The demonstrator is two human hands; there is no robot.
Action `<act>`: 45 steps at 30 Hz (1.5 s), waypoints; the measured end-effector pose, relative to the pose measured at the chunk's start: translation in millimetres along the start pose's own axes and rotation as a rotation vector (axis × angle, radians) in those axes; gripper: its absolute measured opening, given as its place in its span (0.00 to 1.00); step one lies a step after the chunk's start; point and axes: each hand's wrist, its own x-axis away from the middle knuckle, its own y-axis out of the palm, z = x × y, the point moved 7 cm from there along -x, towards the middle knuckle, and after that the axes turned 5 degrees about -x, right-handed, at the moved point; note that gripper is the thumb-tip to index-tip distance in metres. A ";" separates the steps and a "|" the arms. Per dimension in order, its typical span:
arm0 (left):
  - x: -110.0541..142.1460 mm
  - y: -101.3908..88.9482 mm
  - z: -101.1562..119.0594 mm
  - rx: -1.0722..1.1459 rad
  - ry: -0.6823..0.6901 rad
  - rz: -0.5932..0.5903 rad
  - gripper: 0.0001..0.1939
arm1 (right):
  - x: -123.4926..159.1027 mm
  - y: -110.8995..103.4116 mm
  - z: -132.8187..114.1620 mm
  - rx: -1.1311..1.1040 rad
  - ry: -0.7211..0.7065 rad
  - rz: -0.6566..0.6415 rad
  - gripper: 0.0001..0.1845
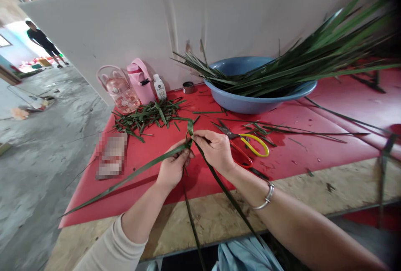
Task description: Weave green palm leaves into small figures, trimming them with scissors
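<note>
Between my two hands is a small woven knot of green leaf strips (190, 127), with a loop standing up at its top. My left hand (176, 163) pinches the knot from below left, and one long strip (131, 176) runs from it toward the lower left. My right hand (216, 147), with a silver bangle at the wrist, pinches a strip at the knot's right side. Two more strip ends hang down past the table's front edge. Right beside my right hand lie scissors (250, 143) with one yellow and one red handle, blades apart.
A blue basin (260, 103) full of long green leaves (300, 68) stands at the back right. Leaf scraps (150, 116) are heaped before a pink-lidded bottle (122, 95), a pink flask (141, 83) and a white bottle (159, 87). A blurred flat object (112, 156) lies left. Someone (44, 41) stands far back.
</note>
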 end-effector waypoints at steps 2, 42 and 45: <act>-0.6 -0.4 -0.5 0.009 -0.005 0.002 0.15 | 0.7 6.2 -1.8 -0.030 -0.030 -0.075 0.09; -8.6 -9.5 6.9 0.304 -0.002 0.078 0.05 | -3.0 18.9 9.9 -0.257 0.181 -0.264 0.09; -11.9 -19.0 12.5 0.329 0.021 0.143 0.11 | 0.1 23.4 8.9 -0.274 0.194 -0.357 0.25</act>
